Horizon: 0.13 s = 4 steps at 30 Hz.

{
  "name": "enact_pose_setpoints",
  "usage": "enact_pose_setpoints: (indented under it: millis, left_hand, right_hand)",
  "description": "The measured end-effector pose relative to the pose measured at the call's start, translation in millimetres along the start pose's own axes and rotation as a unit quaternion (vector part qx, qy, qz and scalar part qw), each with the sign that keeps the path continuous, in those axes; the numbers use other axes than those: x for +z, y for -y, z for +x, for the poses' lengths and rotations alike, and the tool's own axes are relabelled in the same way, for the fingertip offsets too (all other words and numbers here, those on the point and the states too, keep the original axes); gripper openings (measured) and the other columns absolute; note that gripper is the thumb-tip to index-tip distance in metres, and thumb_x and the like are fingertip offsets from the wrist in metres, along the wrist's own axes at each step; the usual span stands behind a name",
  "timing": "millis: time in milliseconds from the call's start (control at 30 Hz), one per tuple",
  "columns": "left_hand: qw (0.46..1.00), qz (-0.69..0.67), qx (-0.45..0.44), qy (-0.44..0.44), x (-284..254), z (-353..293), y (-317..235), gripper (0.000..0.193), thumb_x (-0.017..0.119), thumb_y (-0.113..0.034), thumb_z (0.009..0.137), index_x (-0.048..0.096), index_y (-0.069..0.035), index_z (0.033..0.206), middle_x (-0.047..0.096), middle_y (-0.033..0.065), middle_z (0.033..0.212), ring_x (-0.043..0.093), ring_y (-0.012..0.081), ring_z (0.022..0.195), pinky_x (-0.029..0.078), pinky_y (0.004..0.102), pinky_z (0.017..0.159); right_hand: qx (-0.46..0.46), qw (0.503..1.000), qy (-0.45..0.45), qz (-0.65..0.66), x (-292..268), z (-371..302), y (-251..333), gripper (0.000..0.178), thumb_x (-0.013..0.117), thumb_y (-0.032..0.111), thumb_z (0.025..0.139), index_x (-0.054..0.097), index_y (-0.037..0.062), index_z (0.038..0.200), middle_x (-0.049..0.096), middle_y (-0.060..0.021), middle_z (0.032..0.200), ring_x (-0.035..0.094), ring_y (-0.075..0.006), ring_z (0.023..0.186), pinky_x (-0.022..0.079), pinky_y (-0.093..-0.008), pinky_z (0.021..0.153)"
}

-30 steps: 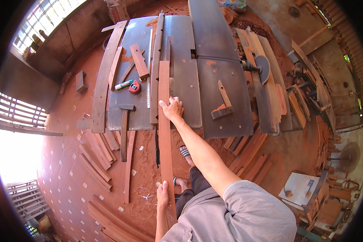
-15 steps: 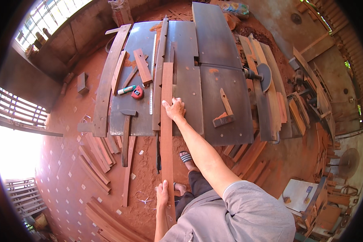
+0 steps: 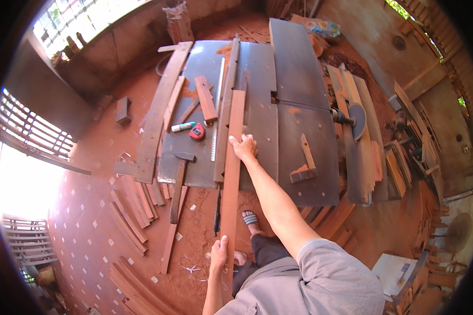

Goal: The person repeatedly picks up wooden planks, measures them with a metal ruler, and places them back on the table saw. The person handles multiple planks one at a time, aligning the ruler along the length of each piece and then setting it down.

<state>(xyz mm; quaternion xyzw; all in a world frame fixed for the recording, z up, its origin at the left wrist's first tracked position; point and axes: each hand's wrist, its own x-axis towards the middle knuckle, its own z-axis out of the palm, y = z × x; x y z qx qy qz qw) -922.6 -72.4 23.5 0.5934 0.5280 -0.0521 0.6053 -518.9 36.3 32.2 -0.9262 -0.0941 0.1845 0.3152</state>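
A long reddish-brown wooden board (image 3: 232, 194) runs away from me along the metal machine table (image 3: 257, 131), its near part overhanging the front edge. Its left side lies along a long straight fence (image 3: 227, 100). My left hand (image 3: 218, 254) grips the board's left edge near my body, thumb up and fingers partly hidden. Farther out, on the table, my right hand (image 3: 244, 147) is closed over the board's right edge, thumb across the top. A narrow slot (image 3: 245, 79) shows just beyond the board's far end.
Left of the fence lie a steel ruler (image 3: 218, 110), wood block (image 3: 205, 100), red tape measure (image 3: 197, 132), marker-like tube (image 3: 182, 126) and hammer (image 3: 179, 184). A wooden tool (image 3: 306, 157) rests on the right; a round disc (image 3: 357, 122) stands beyond. Wood strips (image 3: 129, 226) cover the floor at left.
The whole view has shifted, so the scene sits farther right and lower. Against the table, the board has slid slightly forward, with both hands still on it.
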Motion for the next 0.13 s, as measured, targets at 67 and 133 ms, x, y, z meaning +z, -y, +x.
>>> enact_pose_setpoints:
  millis: [67, 133]
  left_hand:
    - [0.999, 0.036, 0.001, -0.002, -4, 9, -1, 0.072, 0.052, -0.062, 0.101, 0.066, 0.008, 0.1, 0.07, 0.0271, 0.099, 0.068, 0.032, 0.101, 0.049, 0.0437, 0.091]
    - [0.998, 0.055, 0.012, -0.019, -3, 19, 5, 0.073, 0.053, -0.065, 0.098, 0.069, 0.005, 0.111, 0.069, 0.0322, 0.116, 0.065, 0.0366, 0.118, 0.044, 0.0427, 0.105]
  right_hand:
    - [-0.017, 0.997, 0.067, 0.031, -1, 11, -4, 0.071, 0.067, 0.059, 0.09, 0.06, 0.0127, 0.143, 0.051, -0.0147, 0.145, 0.048, -0.0315, 0.137, 0.04, -0.0536, 0.113]
    - [-0.059, 0.991, 0.103, 0.057, 1, 33, 30, 0.072, 0.066, 0.06, 0.09, 0.059, 0.0145, 0.145, 0.05, -0.0162, 0.147, 0.048, -0.0307, 0.138, 0.04, -0.0525, 0.114]
